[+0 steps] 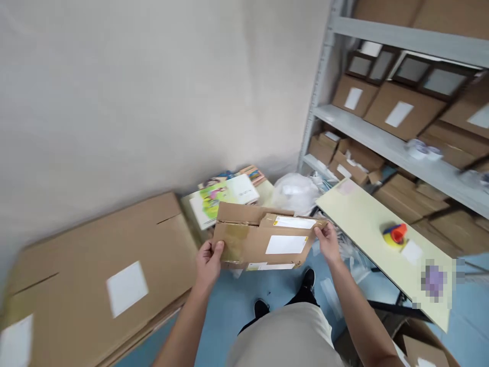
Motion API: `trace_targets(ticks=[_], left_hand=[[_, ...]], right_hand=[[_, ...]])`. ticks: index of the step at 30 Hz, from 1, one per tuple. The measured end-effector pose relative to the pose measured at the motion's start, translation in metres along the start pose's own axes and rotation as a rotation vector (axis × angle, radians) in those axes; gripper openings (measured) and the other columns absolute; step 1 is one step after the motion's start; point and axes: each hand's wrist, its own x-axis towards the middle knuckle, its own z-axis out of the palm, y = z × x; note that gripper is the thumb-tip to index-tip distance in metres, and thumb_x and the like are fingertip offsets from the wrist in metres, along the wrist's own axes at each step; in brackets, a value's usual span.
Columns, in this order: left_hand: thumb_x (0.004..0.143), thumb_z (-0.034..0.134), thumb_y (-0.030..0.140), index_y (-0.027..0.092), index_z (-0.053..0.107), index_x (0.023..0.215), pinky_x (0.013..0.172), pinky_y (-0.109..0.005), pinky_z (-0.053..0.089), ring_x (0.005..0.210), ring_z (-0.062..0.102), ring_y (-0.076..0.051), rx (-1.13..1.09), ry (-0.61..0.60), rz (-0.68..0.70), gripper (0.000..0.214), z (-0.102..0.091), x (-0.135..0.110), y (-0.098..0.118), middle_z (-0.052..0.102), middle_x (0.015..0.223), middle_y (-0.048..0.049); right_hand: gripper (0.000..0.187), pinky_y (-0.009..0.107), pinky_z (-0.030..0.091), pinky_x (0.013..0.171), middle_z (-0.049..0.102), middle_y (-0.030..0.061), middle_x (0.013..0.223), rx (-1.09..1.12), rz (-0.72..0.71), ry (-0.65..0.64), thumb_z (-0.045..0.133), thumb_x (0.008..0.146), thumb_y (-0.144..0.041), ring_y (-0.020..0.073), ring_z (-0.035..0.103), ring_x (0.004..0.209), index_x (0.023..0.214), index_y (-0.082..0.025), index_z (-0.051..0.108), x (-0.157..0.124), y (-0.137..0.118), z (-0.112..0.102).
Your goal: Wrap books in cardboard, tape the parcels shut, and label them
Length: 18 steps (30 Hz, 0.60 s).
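Observation:
Between both hands, in front of my body, is a brown cardboard box point(244, 250), partly flattened, with tape at its left end. White labels point(286, 244) are stuck on its face and along its edges. My left hand point(209, 261) grips the left end, thumb on the near face. At the right end, my right hand point(327, 241) pinches the upper corner. The fingers behind the cardboard are partly hidden on both sides.
Large flat cardboard point(87, 255) lies at left. Behind the box are printed books point(229, 196) and a white plastic bag point(294, 191). At right stand a narrow table point(355, 224) with a tape dispenser point(397, 234), and a metal shelf point(382, 140) of boxes.

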Motion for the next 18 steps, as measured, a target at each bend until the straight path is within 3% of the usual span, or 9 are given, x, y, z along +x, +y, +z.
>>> trace_targets(ticks=[5,9,11,14,18], left_hand=[[0.059,0.066,0.076,0.02,0.051,0.062,0.053,-0.024,0.042,0.055,0.048,-0.013,-0.008,-0.3,-0.035,0.058,0.147,-0.002,-0.005,0.054,0.058,0.0027],[0.059,0.068,0.075,0.019,0.059,0.065,0.057,-0.028,0.046,0.059,0.056,-0.016,0.061,-0.494,0.011,0.057,0.252,-0.006,0.0,0.061,0.061,-0.0001],[0.06,0.068,0.074,0.019,0.066,0.081,0.068,-0.032,0.051,0.075,0.064,-0.021,0.024,-0.568,0.023,0.059,0.294,-0.007,0.007,0.07,0.077,-0.0051],[0.064,0.068,0.07,0.02,0.067,0.103,0.083,-0.035,0.052,0.099,0.066,-0.025,-0.058,-0.575,0.023,0.063,0.348,-0.004,0.021,0.072,0.103,-0.01],[0.062,0.075,0.063,0.02,0.067,0.105,0.085,-0.033,0.05,0.099,0.065,-0.023,-0.073,-0.629,0.005,0.061,0.408,0.002,0.04,0.071,0.105,-0.0092]], right_hand=[[0.029,0.036,0.052,0.079,0.07,0.0041,0.088,0.032,0.015,0.283,0.069,0.077,-0.047,0.0202,0.064,0.081,0.09,-0.022,0.062,0.014,0.011,-0.122],[0.03,0.035,0.051,0.074,0.066,0.0018,0.08,0.053,0.016,0.455,0.068,0.078,-0.05,0.0182,0.06,0.074,0.085,-0.022,0.059,0.023,0.019,-0.201],[0.03,0.034,0.05,0.073,0.064,0.0012,0.078,0.016,-0.015,0.507,0.068,0.078,-0.05,0.018,0.059,0.074,0.083,-0.022,0.059,0.029,0.022,-0.229],[0.029,0.035,0.048,0.074,0.064,0.0026,0.08,-0.081,-0.063,0.527,0.066,0.08,-0.05,0.0194,0.058,0.077,0.083,-0.022,0.06,0.036,0.024,-0.26],[0.028,0.037,0.049,0.076,0.066,0.0043,0.085,-0.14,-0.1,0.557,0.064,0.084,-0.05,0.0212,0.061,0.082,0.088,-0.023,0.063,0.043,0.026,-0.284]])
